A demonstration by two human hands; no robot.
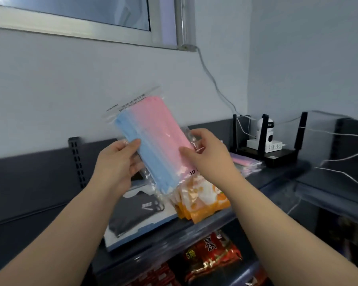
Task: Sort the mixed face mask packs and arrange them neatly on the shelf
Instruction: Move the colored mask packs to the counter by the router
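Note:
A clear bag of pink and blue face masks (151, 137) is held up in the air above the dark shelf top (273, 178). My left hand (117, 162) grips its lower left side, thumb on the blue masks. My right hand (207, 153) pinches its right edge. Below it on the shelf lie orange mask packs (203, 201) and a pack of black masks (132, 213) on a pale blue-edged box (145, 230). Another clear pack of pink masks (246, 162) lies farther right.
A black router with upright antennas (271, 155) and a small white camera (267, 131) stand at the back right, with white cables running across. Red snack bags (213, 259) fill the lower shelf. A slotted upright post (77, 162) stands at left.

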